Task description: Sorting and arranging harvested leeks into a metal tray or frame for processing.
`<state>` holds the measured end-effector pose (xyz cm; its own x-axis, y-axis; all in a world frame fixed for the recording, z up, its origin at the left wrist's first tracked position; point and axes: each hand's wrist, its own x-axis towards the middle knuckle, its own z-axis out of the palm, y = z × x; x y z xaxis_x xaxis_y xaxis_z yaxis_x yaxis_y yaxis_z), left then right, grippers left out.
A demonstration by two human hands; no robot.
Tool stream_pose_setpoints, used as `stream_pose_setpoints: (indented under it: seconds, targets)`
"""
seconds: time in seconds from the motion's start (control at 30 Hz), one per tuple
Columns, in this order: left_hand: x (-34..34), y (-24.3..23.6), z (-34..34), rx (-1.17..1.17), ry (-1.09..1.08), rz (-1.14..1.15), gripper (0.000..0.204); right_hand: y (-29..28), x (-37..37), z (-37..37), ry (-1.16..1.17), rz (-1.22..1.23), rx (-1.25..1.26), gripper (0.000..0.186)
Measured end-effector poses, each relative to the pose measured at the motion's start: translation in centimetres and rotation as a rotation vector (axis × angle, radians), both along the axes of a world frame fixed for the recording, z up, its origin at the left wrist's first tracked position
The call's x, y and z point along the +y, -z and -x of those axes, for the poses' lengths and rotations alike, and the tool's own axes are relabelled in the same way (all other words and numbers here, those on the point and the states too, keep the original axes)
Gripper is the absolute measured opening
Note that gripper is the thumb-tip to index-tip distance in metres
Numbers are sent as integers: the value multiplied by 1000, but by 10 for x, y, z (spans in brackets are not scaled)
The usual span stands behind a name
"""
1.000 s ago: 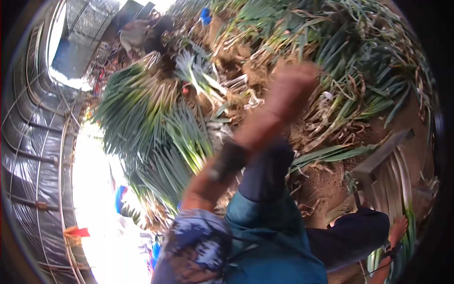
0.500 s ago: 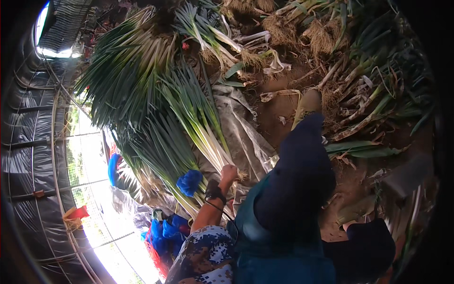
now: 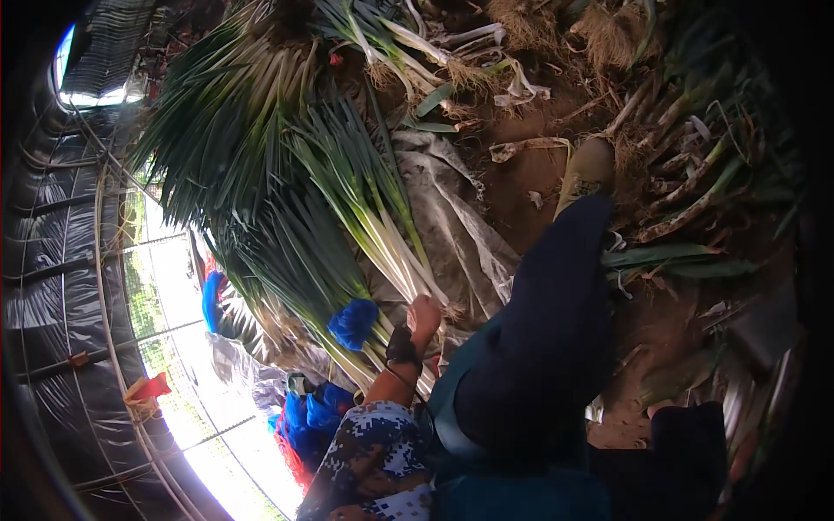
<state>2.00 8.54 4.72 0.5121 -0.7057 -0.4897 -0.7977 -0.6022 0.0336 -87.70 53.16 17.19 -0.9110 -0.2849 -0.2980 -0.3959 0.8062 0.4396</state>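
My left hand (image 3: 424, 316) is closed around the white lower stalks of a bundle of green onions (image 3: 382, 230), just beside their roots. The fingers are partly turned away from view. A dark band circles that wrist, and a camouflage sleeve covers the arm below it. The bundle lies slantwise on a grey-brown cloth (image 3: 452, 204), its green leaves pointing up and left. Left of it, more green onions (image 3: 300, 247) lie in a layer, with a bunched blue tie (image 3: 353, 324) resting over their stalks. My right hand is out of view.
A large heap of green onions (image 3: 234, 113) spreads at the upper left. Loose, rooty onions (image 3: 686, 174) and dry scraps litter the soil at right. My shoe (image 3: 591, 165) and dark-trousered leg stretch forward. Blue and red netting (image 3: 308, 417) lies by the black plastic wall (image 3: 61, 304).
The view has shifted slightly, so the ground at right sits a little farther right. My left hand stays at the root end of the same bundle.
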Motion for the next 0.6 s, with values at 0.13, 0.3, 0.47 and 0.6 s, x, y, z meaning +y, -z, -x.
stream_pose_setpoints:
  seconds: [0.13,0.3,0.47,0.6]
  targets:
    - [-5,7,18,47,41,134,36,0,0,1,7,9,-3,46]
    - [-18,14,16,28,418,-204,30,3,5,3,10,14,2,46]
    - [-7,27,-23,95,393,-301,32,7,3,5,3,22,-7,46]
    - [-4,86,-37,25,3,-248,28,16,-6,3,2,45,-5,47]
